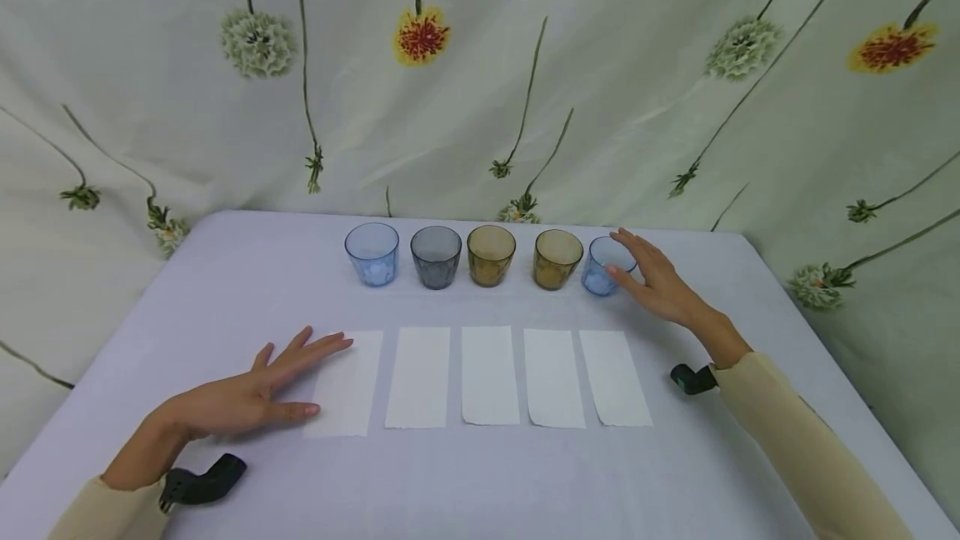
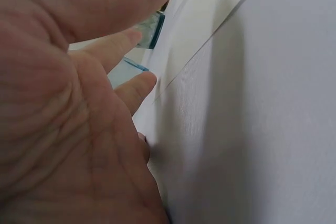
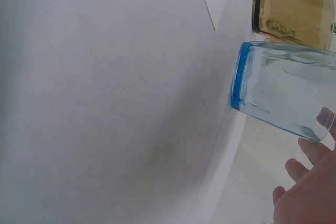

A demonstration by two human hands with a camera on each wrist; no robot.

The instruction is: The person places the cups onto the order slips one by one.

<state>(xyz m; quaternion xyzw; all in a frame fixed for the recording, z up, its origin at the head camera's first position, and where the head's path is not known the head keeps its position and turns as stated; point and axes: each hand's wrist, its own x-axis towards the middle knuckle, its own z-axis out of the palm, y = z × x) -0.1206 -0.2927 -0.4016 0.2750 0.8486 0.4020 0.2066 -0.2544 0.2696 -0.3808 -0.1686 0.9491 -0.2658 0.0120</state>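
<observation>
At the right end of a row of glasses stands a light blue glass [image 1: 600,277]. My right hand [image 1: 660,277] is at its right side, thumb and fingers spread about the rim. In the right wrist view the fingertips [image 3: 314,150] are right at the rim of the blue glass [image 3: 283,87], and the fingers are not curled round it. On the left, my left hand [image 1: 247,398] reaches over the leftmost white paper [image 1: 348,390] with fingers spread, holding nothing. The left wrist view shows its palm [image 2: 68,124] beside the paper [image 2: 205,30].
Left of that glass stand two amber glasses [image 1: 557,261], [image 1: 491,257], a grey glass [image 1: 436,261] and another blue glass [image 1: 372,257]. White paper strips [image 1: 417,377] lie in a row before them on the white-covered table [image 1: 465,482]. A flowered cloth [image 1: 600,65] hangs behind.
</observation>
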